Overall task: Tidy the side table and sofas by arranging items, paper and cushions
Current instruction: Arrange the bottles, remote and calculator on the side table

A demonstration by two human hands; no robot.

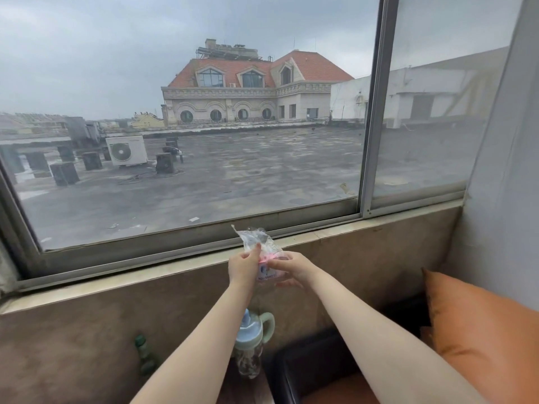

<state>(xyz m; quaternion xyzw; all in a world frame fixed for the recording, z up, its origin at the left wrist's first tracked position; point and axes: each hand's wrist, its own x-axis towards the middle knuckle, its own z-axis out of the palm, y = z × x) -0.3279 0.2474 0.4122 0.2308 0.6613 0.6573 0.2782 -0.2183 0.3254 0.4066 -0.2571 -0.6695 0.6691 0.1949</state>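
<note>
Left to right from my head cam: outside the window, an air-conditioner unit (126,150) sits on the wet flat roof, with a red-roofed building (253,86) behind it. Inside, low left, a small green-capped bottle (143,352) stands against the stone wall under the window sill (364,228). Next to it is a child's sippy cup (250,342) with blue spout, pale green lid and handle, clear printed body, standing on the wooden side table (245,389). Above it, both my hands are held up in front of the sill. My left hand (243,268) has its thumb raised and pinches the left edge of a clear plastic packet (264,252); my right hand (293,268) has fingers curled round the packet's lower right side. The packet is crumpled at the top, with pink contents and a white label with blue print; the lettering is too blurred for me to read. The packet is in the air, touching only my hands. Far right, an orange cushion (478,330) leans on the dark sofa (309,368), by the wall.
</note>
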